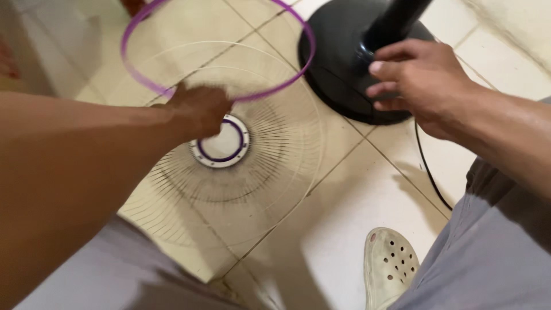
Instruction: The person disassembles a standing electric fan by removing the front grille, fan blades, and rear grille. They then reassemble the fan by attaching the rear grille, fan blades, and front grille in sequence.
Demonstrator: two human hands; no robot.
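Head view is looking down at a tiled floor [344, 229] where a person is working with both bare hands. The left hand [198, 109] is reaching out over a white wire fan guard [270, 172] and its grip is closed on the guard's wires just above the round white hub with a purple ring [221, 143]; the fingers are curling down out of sight, so exactly how many wires they are pinching is not clear. The guard is lying low over the floor tiles, blurred, spreading wide below the left forearm. A thin purple hoop [307, 40] is sitting at the upper edge of the guard, its lower arc passing right by the left hand's knuckles; whether the hand is also touching the hoop cannot be told.

The right hand [425, 80] is hovering at the black fan base [338, 74], fingers loosely bent and slightly spread, its grip holding nothing, fingertips just beside the black upright pole [396, 20] rising from the base. A black cord [427, 172] is trailing across the tiles below the right wrist. A pale perforated clog [390, 267] is standing on the floor between grey trouser legs [493, 258].
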